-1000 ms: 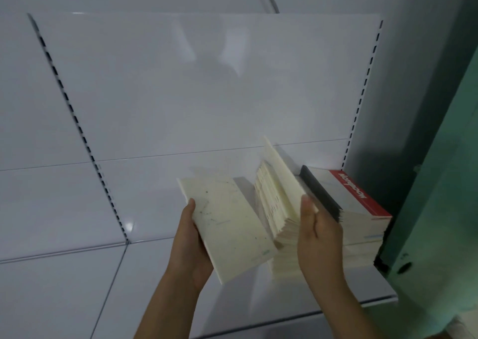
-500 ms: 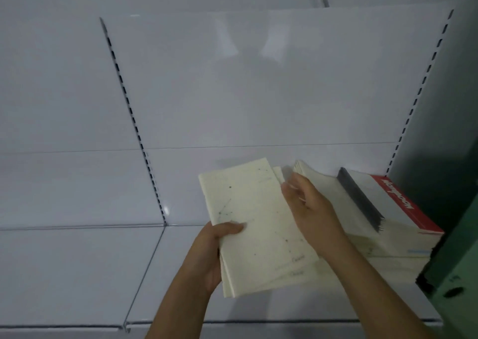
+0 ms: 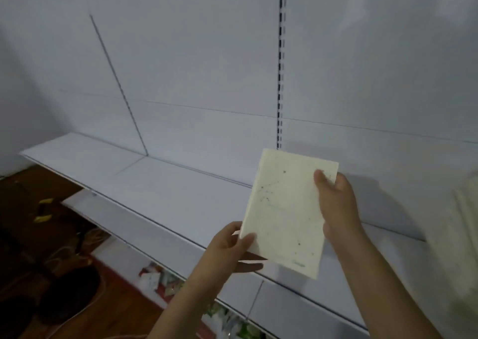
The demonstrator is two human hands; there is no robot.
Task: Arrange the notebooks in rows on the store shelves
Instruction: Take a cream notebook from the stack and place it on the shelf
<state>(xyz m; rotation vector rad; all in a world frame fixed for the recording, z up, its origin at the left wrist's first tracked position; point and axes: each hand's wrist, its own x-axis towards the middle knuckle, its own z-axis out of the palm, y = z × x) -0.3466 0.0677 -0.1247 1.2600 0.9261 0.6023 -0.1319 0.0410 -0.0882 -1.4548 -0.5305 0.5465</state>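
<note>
Cream notebook [image 3: 287, 214] cover marks blurred, both hands gripping, stack [image 3: 465, 209] cropped right

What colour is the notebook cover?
Cream notebook with small dark specks and faint lines, shown in the head view.

No readable text anywhere. Only a small greenish mark near the lower corner of the notebook [image 3: 287, 217] cover, too blurred to read, plus scattered dots and thin lines that form no letters. Packets [image 3: 155, 280] under the shelf [image 3: 165, 196] too small and blurred for any label.
</note>
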